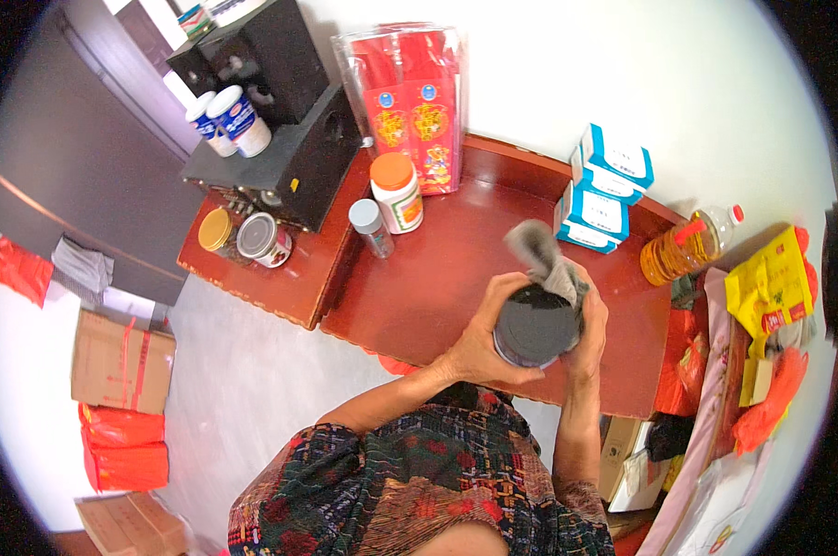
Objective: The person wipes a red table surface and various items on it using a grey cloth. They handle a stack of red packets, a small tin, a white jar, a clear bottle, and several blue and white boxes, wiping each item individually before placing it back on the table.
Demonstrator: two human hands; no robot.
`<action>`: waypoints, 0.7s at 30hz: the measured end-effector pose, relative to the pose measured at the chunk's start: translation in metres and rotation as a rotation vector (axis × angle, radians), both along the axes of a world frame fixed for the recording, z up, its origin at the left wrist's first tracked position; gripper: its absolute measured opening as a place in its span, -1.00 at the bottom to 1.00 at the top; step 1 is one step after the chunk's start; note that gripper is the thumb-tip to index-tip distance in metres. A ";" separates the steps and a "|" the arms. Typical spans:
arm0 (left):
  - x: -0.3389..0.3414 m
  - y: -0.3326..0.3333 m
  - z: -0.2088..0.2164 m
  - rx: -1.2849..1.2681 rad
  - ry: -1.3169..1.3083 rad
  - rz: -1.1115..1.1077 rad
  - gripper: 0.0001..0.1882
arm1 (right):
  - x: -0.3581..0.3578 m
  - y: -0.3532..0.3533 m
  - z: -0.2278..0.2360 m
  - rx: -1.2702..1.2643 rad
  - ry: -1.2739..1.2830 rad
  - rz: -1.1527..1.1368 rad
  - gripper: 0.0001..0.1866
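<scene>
A round jar with a dark grey lid is held up over the front part of the red-brown desk. My left hand is closed round its left side, with the thumb along the near edge. On the other side, my right hand presses a crumpled grey cloth against the jar's wall. Part of the cloth sticks up past the far edge of the lid. The right fingertips are partly hidden behind the cloth and the jar.
An orange-lidded white bottle and a grey-capped bottle stand at the desk's left. Blue-and-white boxes and an oil bottle stand at the back right. Two lidded jars sit beside black speakers.
</scene>
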State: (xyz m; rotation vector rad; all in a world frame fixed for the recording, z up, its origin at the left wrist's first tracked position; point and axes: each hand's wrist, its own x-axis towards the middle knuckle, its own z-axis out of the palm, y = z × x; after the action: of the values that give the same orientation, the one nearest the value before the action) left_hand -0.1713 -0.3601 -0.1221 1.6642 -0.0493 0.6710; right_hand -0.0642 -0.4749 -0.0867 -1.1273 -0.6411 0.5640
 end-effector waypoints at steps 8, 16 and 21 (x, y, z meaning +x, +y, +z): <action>-0.015 0.032 0.005 0.027 0.006 0.489 0.06 | -0.017 0.038 -0.034 -0.252 0.025 -0.007 -0.51; -0.048 0.089 -0.034 -0.066 -0.059 1.027 -0.01 | -0.065 0.049 -0.062 -0.343 0.354 0.477 -0.65; -0.093 0.146 -0.044 0.124 0.017 1.338 -0.02 | -0.067 0.040 -0.076 -0.377 0.407 0.538 -0.69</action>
State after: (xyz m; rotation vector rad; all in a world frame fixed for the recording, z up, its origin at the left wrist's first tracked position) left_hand -0.2647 -0.2144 -0.1660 1.6716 1.1358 1.6425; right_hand -0.1315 -0.4346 -0.1625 -1.1376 -0.4870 1.3827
